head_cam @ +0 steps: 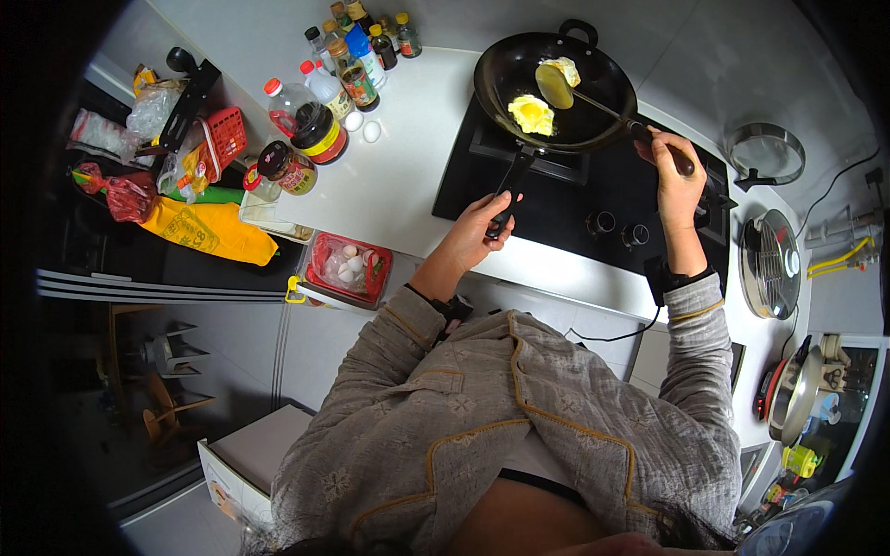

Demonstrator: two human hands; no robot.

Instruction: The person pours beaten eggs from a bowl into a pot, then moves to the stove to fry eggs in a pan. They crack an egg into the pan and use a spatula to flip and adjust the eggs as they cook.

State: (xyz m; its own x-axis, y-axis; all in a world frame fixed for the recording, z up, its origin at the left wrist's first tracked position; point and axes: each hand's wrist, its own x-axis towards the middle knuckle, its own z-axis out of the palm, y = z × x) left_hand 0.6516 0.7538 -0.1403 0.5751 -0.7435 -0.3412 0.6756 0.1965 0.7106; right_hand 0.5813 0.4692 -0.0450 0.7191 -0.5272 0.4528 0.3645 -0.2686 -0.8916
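Note:
My left hand (487, 226) grips the black handle of a dark wok (591, 135), which sits at the back of a black gas hob (556, 208). With my right hand (673, 167) I hold the dark handle of a metal ladle or spatula (555, 87); its head is inside the wok. One fried egg with a yellow yolk (532, 115) lies near the wok's handle side. Another piece of egg (564, 69), whitish and browned, is partly hidden behind the tool's head, and whether they touch is unclear.
Two white eggs (372, 131) stand on the white counter (396, 181) beside a large sauce bottle (309, 128) and several smaller bottles. A red container (349, 271) below the counter holds eggs. To the right are a glass lid (766, 154), a domed lid (772, 264) and another pan (796, 395).

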